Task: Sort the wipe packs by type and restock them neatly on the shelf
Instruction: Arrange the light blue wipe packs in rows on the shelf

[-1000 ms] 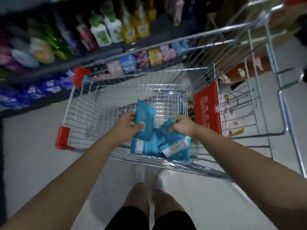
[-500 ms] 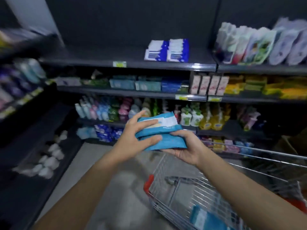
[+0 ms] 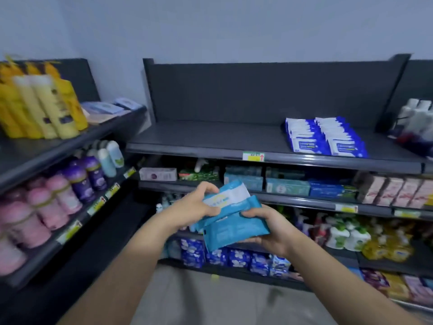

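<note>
Two teal packs [image 3: 234, 228] held mid-air, below the top shelf [image 3: 210, 137]. Left hand [image 3: 194, 207] pinches the upper one's end; right hand [image 3: 269, 231] cups the lower, thumb clamped over. They look soft, light and slick; best gripped across the flat faces.

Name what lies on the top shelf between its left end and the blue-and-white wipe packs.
Nothing: in the head view the top shelf is bare board from its left end to the blue-and-white wipe packs.

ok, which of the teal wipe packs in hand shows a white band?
The upper pack, gripped by the left hand: a white band crosses its face. The lower pack, in the right hand, shows plain teal.
</note>
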{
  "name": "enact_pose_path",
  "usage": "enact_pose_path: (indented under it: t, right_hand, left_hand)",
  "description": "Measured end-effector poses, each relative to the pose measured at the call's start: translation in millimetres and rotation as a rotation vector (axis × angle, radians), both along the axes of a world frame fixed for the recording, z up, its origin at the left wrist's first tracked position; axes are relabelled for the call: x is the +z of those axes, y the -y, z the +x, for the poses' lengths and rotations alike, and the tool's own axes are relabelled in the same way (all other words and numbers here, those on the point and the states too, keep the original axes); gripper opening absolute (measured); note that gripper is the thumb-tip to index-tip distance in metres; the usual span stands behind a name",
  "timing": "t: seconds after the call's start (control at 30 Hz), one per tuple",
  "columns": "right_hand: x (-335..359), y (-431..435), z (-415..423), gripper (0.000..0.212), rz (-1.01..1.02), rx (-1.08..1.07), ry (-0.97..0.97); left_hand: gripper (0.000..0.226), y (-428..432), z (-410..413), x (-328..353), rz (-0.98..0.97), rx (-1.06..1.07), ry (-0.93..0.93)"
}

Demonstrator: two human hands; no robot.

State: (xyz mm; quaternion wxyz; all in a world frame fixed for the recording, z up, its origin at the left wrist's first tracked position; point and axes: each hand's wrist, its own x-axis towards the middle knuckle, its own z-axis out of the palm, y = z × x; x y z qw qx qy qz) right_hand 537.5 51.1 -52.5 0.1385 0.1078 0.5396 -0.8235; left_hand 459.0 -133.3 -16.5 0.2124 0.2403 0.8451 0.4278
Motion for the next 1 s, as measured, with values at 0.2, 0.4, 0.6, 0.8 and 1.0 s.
enact_pose_path:
  t: [0.2, 0.4, 0.6, 0.8, 1.0]
  right_hand:
    - [7.8, 12.4, -79.2, 0.029, -0.023, -0.037, 0.012]
    - [6.2, -11.8, -186.3, 0.019, 0.090, -0.117, -0.041]
    - [15.3, -53.6, -321.7, 0.023, 0.204, -0.245, -0.072]
    - [27.8, -118.0, -445.6, 0.046, 0.158, -0.507, -0.098]
    - [34.9, -149.8, -524.9, 0.018, 0.611, -0.595, -0.112]
  left_hand:
    - [0.066, 24.2, -85.8, 11.7, 0.050, -0.042, -0.040]
    - [0.025, 4.7, -167.3, 11.4, 0.333, 0.120, -0.080]
    - [0.024, -33.1, -298.4, 33.6, 0.285, 0.170, -0.182]
    - [0.012, -74.7, -448.8, 43.3, 0.511, 0.492, -0.012]
    - [0.021, -100.7, -560.8, 4.8, 0.580, 0.514, 0.238]
